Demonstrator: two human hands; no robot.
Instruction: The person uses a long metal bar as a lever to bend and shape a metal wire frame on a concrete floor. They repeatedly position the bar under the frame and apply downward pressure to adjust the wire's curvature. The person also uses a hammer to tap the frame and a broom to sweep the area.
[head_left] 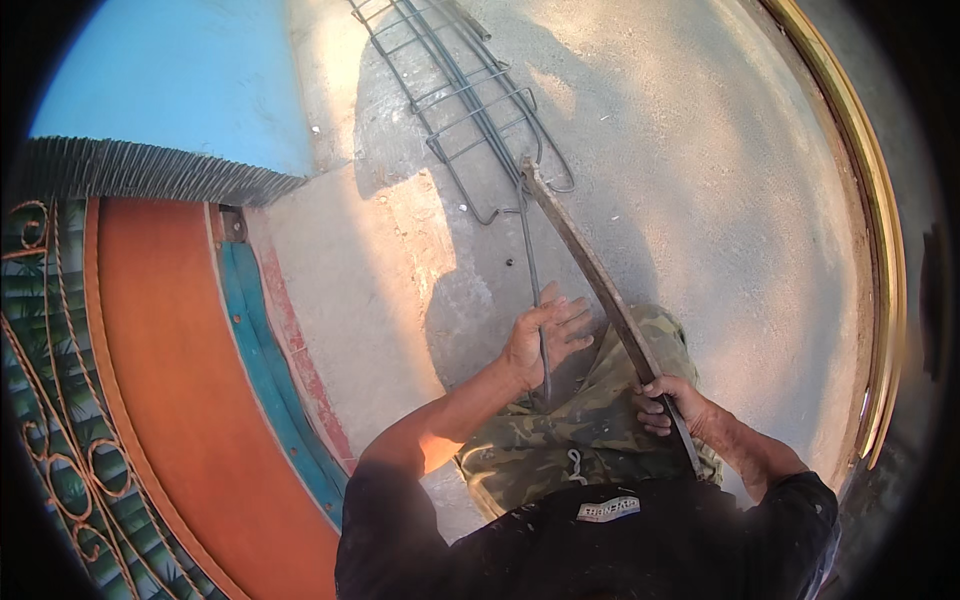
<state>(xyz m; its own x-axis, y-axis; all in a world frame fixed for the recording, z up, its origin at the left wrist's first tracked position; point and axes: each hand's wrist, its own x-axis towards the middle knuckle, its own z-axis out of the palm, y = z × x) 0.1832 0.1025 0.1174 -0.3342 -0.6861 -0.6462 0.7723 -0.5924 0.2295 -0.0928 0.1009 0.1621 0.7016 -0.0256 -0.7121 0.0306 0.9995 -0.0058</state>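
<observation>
Black shirt (600,560) nearest the cam in our head view, w/ a pale label (608,510) on it; just beyond, camo trousers (530,450), our legs bent, w/ a white cord (575,465) at the waist. Our right hand (685,400) is closed round the lower part of a long dark metal bar (600,275), which slants up & left, its far end up against a thin metal rod (531,250) by the near end of a rod cage (460,85); how exactly they join is too small to tell. Our left hand (556,332) is open, fingers spread & pointing right, w/ the rod running down across the palm, not gripped. Cage lies on the concrete floor (730,180), top ctr., beyond both hands: long rods w/ thinner crosspieces, a few ends bent into hooks. On our L we've an orange panel (190,350) edged w/ a teal strip (275,370), metal scrollwork (90,465) at the far L, & a blue surface (190,80) above. Far R: a yellowish rail (880,250) curving along the pic's rim
</observation>
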